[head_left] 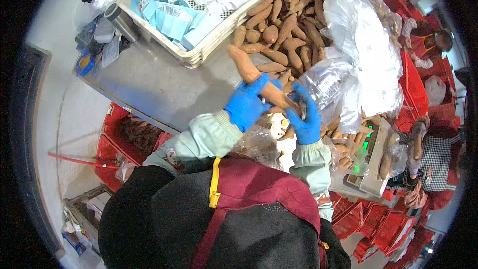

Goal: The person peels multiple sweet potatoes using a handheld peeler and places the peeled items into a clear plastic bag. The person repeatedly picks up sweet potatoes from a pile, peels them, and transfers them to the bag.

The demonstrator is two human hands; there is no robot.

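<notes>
My left hand (244, 104), in a blue glove, is closed around a long brown tuberous root (241, 63). The root slants from upper left to lower right. At its lower end, my right hand (308, 117), also blue-gloved, curls thumb and fingers around the tip; motion blur softens the detail there. Just beyond both hands lies a large heap of similar roots (287, 37) on the metal table (160, 82). Clear plastic bags (328, 82) rest right of my right hand. Below the hands, more clear plastic film (257, 142) lies near a bright surface.
A white plastic crate (201, 54) holds light-blue packets (171, 20) and white plastic. Beside it leans a steel flask (121, 22). White bags (369, 45) cover the heap's right side. Red crates (384, 228) stand right and lower left. Two other people (425, 157) are at right, near a scale (373, 157).
</notes>
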